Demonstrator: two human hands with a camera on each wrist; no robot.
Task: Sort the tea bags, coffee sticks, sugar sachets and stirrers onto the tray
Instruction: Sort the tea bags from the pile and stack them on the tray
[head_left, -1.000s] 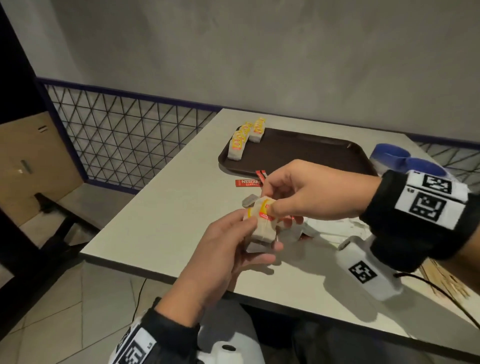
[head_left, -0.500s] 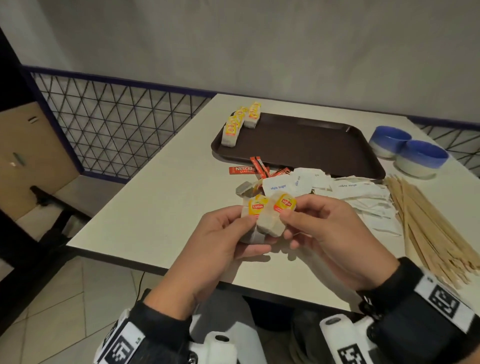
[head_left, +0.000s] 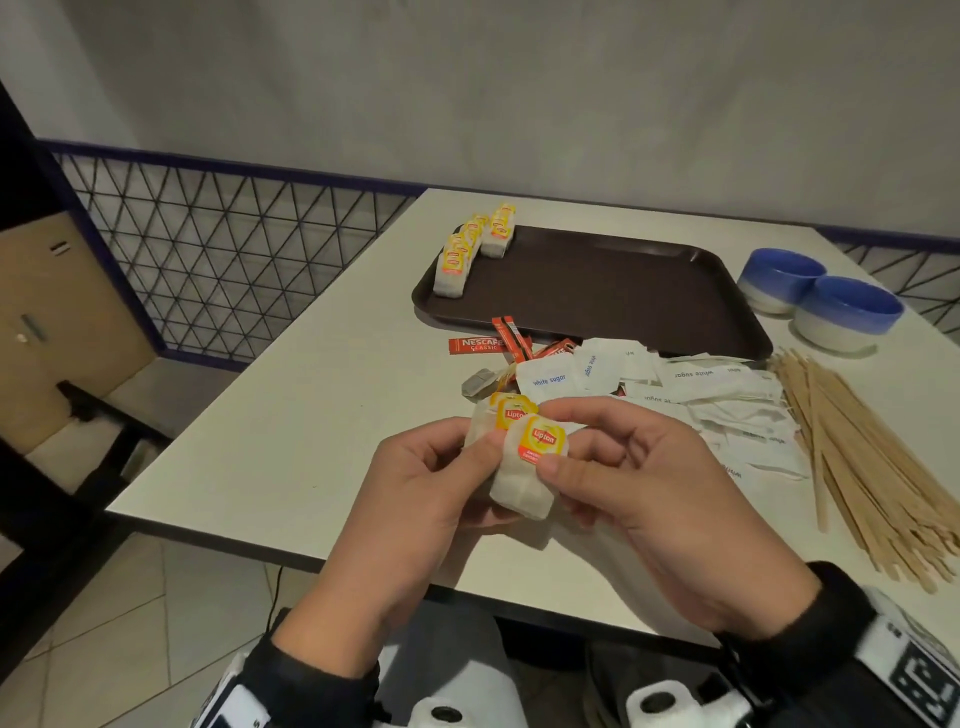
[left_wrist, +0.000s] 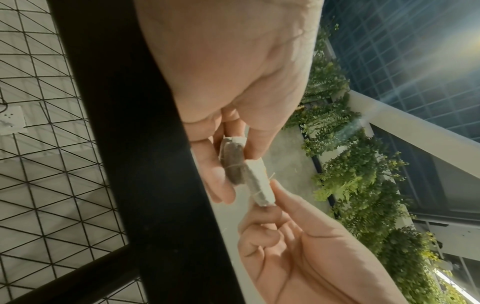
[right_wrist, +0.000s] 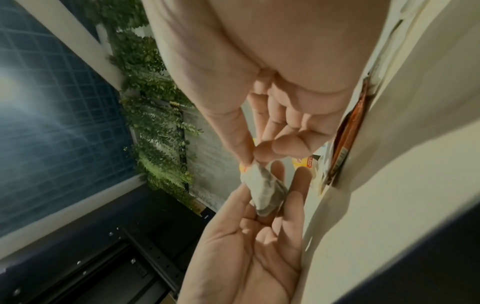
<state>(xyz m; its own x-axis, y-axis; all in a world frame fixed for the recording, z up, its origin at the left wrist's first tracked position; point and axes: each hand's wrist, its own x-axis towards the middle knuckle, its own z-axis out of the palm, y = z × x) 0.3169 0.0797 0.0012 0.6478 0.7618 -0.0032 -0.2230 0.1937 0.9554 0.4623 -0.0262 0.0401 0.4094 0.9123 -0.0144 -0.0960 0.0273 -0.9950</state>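
Above the table's near edge, my left hand (head_left: 447, 467) holds a small stack of Lipton tea bags (head_left: 511, 415) between thumb and fingers. My right hand (head_left: 571, 452) pinches the front tea bag (head_left: 524, 486) by its yellow tag, laying it against that stack. The wrist views show both hands on the tea bags (left_wrist: 245, 170) (right_wrist: 265, 191) from below. A row of tea bags (head_left: 470, 249) stands at the far left corner of the brown tray (head_left: 613, 291). Red coffee sticks (head_left: 485, 344), white sugar sachets (head_left: 691, 384) and wooden stirrers (head_left: 862, 457) lie on the table before the tray.
Two blue-and-white bowls (head_left: 821, 296) sit right of the tray. One loose tea bag (head_left: 480, 383) lies by the sachets. A wire-mesh railing (head_left: 223, 249) runs beyond the table's left edge, with tiled floor below.
My right hand drew back from over the pile toward me and now holds a tea bag against the left hand's stack. The view shifted, showing the sachets and stirrers.
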